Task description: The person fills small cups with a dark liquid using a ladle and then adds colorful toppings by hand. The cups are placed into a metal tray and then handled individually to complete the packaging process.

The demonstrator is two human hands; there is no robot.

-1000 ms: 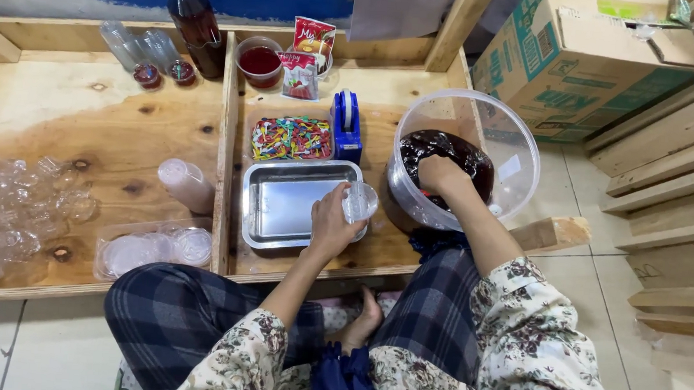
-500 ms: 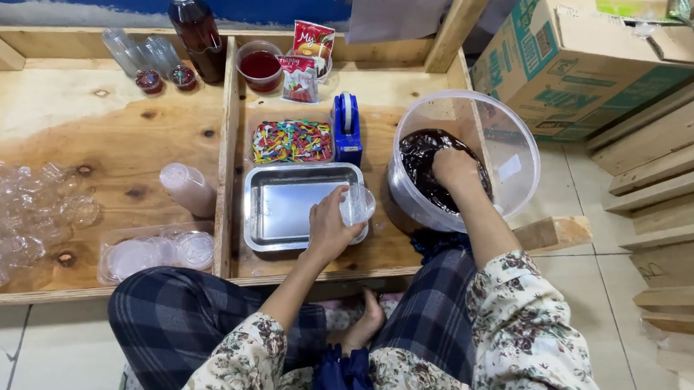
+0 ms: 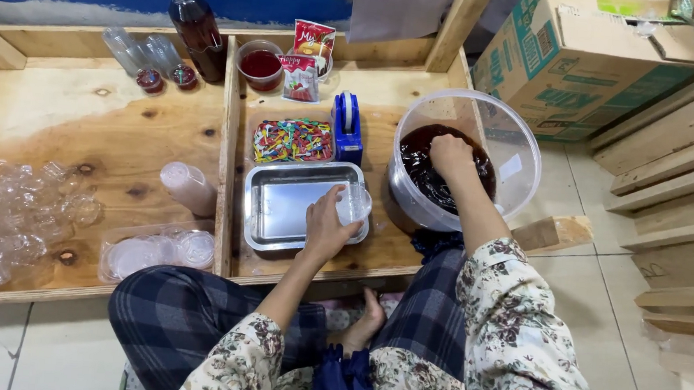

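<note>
From my remote view over the wearer's head, the plaid-trousered lap and floral sleeves fill the foreground, and just beyond them the left hand is curled around a small clear plastic cup, holding it upright over the near right corner of a rectangular shiny metal tray. To the right, the right hand is sunk inside a large round clear plastic tub of dark reddish-brown jelly-like filling; its fingers are bent down into the mass, and I cannot tell whether they have closed on anything. Compared with half a second and a second ago, little has shifted: the cup hand has kept its place at the tray's corner, while the right hand has stayed in the tub, moving only slightly over the dark filling, so the cup remains empty as far as I can see. Left of the tray, on the bare wooden platform, lie a stack of clear round lids, a sleeve of stacked cups and a heap of loose clear cups. Farther back sit a flat pack of multicoloured pieces, a blue tape dispenser, a cup of red liquid, red sachets and a dark glass bottle.
</note>
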